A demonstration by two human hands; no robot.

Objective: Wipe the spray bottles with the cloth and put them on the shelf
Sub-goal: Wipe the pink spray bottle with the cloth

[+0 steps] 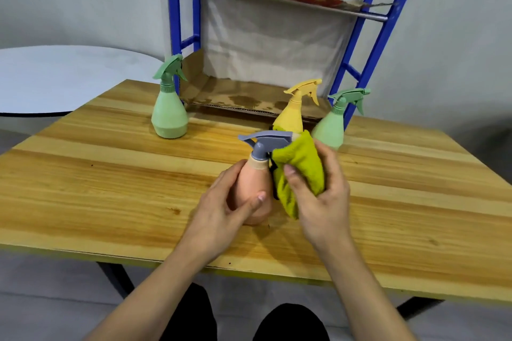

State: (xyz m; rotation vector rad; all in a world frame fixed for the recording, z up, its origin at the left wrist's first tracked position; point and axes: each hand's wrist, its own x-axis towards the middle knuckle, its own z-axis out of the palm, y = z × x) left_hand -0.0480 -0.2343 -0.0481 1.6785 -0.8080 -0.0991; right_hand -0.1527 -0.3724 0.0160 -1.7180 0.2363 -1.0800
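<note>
Wooden table [110, 188]: plank top, light grain, dark legs. On it: green spray bottle [169, 111] upright far left; yellow spray bottle [291, 116] and second green bottle [331, 127] upright far right, just beside each other. Blue shelf [368, 63] behind table; lower tier lined with stained cardboard [238, 97].

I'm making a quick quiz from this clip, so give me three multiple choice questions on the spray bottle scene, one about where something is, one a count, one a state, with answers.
1. Where is the cloth?
A. In the right hand, against the pink bottle
B. On the shelf
C. On the floor

2. How many green bottles stand on the table?
A. One
B. Two
C. Three

3. What lies on the lower shelf?
A. Wiped bottles
B. Only cardboard
C. A bucket

Answers: 1 A, the right hand presses the cloth to the bottle that the left hand grips. 2 B, one at left, one at right. 3 B, no bottle is there yet.
</note>
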